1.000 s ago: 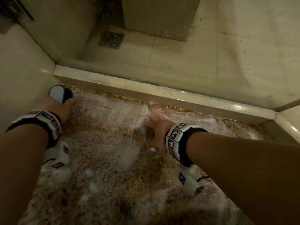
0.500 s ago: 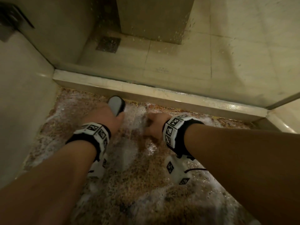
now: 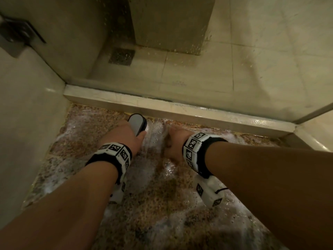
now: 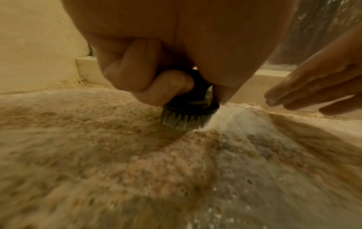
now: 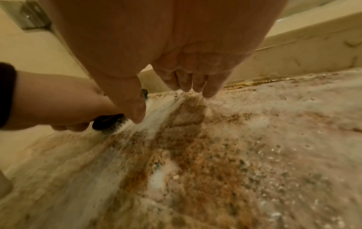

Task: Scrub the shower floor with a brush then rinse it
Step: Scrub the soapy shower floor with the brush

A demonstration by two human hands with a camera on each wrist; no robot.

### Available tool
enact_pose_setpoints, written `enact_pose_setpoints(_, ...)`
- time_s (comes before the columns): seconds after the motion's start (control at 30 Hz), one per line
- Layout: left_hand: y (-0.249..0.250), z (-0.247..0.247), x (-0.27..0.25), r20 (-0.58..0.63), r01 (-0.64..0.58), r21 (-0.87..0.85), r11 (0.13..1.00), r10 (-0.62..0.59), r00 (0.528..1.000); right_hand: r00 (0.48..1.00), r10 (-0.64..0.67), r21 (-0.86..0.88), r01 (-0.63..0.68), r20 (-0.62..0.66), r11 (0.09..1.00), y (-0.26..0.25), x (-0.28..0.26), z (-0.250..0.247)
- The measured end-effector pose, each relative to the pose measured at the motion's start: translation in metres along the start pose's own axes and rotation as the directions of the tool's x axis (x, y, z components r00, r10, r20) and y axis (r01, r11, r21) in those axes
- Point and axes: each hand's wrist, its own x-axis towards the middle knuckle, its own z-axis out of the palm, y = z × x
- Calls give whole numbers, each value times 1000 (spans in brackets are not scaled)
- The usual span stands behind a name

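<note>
Scrubbing stage, judged partway: foam [image 3: 72, 170] covers much of the speckled floor [image 3: 162, 204]; rinsing not begun. Left hand [image 3: 126, 136], frame centre, fingers curled around the brush [image 4: 188, 114], bristles on floor near the curb [image 3: 180, 109]. Right hand [image 3: 173, 141], fingers straight, holds nothing, fingertips [image 5: 209, 91] meeting the floor.

The floor [image 3: 162, 204] under me is speckled brown, rust and grey granite, streaked with white foam [image 4: 221, 122]. My brush [image 4: 186, 114] has a black base, grey-green bristles and a pale grey top in the head view. My wristbands [image 3: 115, 150] are black with white blocks printed in black square codes. The curb [image 3: 180, 107] and walls [image 3: 27, 105] are plain cream, the drain [image 3: 122, 56] dark.
</note>
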Motion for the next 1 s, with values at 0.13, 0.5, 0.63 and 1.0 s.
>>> enact_pose_setpoints(0.13,1,-1,-1,0,9,3,1000,-9,1000,992,122,313,-107,-28,944,-4,-1,-11)
enact_pose_setpoints(0.5,-3,14,-47,180,-38,2,999,37,983,982,-99,-24,97,-163,995,-53,16,-15)
enact_pose_setpoints(0.63,-46,10,-36,154,129,-130,983,-109,982,949,-286,-157,265,-132,952,-82,49,-10)
enact_pose_setpoints(1.0,-149,-7,-35,121,574,-308,759,-567,815,941,-296,-575,336,165,746,-129,98,8)
